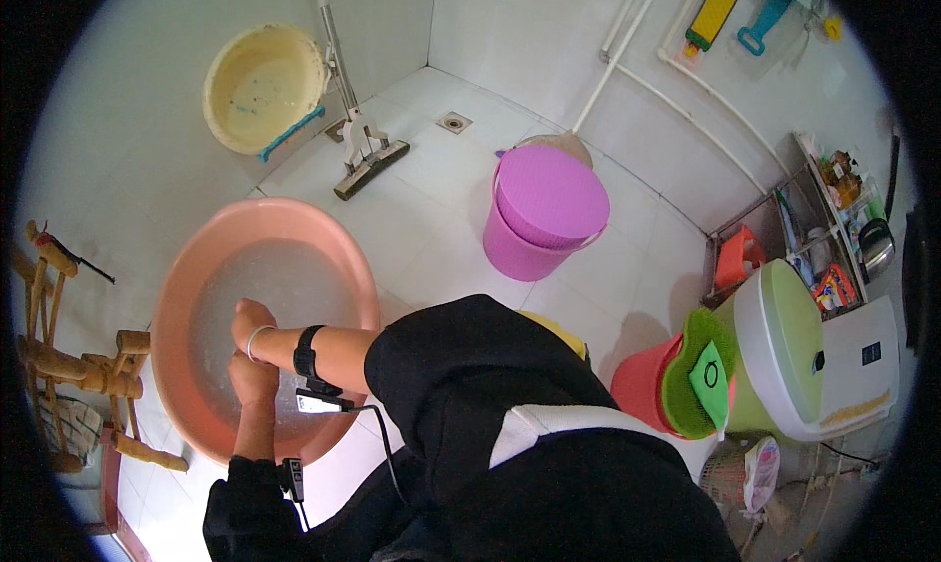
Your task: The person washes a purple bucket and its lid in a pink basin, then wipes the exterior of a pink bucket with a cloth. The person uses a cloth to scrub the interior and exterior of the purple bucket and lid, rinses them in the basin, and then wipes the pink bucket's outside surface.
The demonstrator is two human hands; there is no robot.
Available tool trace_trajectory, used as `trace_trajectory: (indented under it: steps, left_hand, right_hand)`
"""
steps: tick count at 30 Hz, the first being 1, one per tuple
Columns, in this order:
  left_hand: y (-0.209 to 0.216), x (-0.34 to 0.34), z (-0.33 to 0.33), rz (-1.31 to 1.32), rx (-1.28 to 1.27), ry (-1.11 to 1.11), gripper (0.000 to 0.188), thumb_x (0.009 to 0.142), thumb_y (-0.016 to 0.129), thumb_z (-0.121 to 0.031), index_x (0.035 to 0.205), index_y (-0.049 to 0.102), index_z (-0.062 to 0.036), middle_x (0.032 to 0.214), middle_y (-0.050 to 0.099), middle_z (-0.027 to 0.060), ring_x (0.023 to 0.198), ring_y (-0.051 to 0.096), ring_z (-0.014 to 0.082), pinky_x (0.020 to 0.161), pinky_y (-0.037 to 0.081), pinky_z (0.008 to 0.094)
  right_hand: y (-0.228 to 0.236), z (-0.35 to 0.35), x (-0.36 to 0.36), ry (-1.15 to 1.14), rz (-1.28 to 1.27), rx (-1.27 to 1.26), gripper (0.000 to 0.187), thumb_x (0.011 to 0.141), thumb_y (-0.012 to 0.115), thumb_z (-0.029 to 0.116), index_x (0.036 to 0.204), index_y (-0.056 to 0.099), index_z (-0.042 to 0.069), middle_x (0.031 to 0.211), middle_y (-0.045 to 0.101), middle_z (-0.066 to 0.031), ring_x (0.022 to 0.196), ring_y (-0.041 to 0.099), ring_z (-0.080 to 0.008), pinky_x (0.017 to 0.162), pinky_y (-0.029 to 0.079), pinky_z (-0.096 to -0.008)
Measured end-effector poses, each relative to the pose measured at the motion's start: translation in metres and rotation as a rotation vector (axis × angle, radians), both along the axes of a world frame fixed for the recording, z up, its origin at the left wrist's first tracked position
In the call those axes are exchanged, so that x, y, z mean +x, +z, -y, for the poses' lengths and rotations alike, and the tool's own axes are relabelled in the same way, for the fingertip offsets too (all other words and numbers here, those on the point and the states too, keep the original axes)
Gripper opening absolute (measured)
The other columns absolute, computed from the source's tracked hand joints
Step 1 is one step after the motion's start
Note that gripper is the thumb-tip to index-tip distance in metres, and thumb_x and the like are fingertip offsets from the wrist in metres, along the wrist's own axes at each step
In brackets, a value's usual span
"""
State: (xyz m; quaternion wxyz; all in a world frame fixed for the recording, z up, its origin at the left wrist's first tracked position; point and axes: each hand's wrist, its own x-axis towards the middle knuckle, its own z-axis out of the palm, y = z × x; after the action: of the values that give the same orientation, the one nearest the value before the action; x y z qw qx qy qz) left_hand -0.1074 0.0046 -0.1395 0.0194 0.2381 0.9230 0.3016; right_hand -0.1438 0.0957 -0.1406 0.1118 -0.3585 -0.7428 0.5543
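Note:
A large salmon-pink basin [167,297] of cloudy, greyish water stands on the floor at the left. Over the water, my right hand [252,321] is closed, with a thin bracelet at its wrist. My left hand [253,374] sits just below it, nearly touching the right wrist, and looks closed too. Whatever the fingers may hold is hidden beneath the hands. Black straps with small white devices and cables are fixed to my forearms.
A purple lidded bucket [510,239] stands ahead, a squeeze mop [372,168] and cream basin [250,82] by the wall. Wooden stools [98,376] are at left. At right are a red bucket [642,376], green basket [691,405], washing machine [784,356] and metal rack [809,199].

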Motion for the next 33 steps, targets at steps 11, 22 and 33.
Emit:
trace_trajectory:
  steps: [11,22,33]
  left_hand:
    - [0.006,0.01,-0.01,0.031,-0.152,0.041,0.03,0.085,0.072,-0.032,0.094,0.072,-0.0032,0.093,0.073,0.0213,0.096,0.07,0.0374,0.075,0.056,0.0451]
    - [-0.01,-0.002,-0.005,-0.001,-0.159,-0.089,0.031,0.079,0.075,-0.029,0.088,0.069,-0.0005,0.086,0.072,0.0219,0.085,0.072,0.0374,0.069,0.056,0.0455]
    - [-0.016,-0.063,0.006,0.13,-0.036,0.101,0.025,0.062,0.069,-0.014,0.076,0.065,0.0059,0.07,0.067,0.0234,0.069,0.07,0.0379,0.064,0.054,0.043]
  right_hand:
    - [0.01,-0.007,0.014,-0.006,0.049,0.081,0.031,0.094,0.043,0.015,0.105,0.066,-0.002,0.113,0.064,-0.029,0.11,0.062,-0.0436,0.095,0.049,-0.051]
    - [0.01,-0.028,0.012,0.613,0.139,0.357,0.037,0.093,0.05,0.024,0.116,0.063,-0.003,0.109,0.065,-0.0297,0.107,0.063,-0.0434,0.097,0.048,-0.0512]
    - [0.063,-0.357,0.209,0.476,1.064,0.879,0.12,0.063,0.081,0.064,0.158,0.019,0.025,0.164,0.001,-0.0223,0.144,0.007,-0.0577,0.112,0.018,-0.0725]
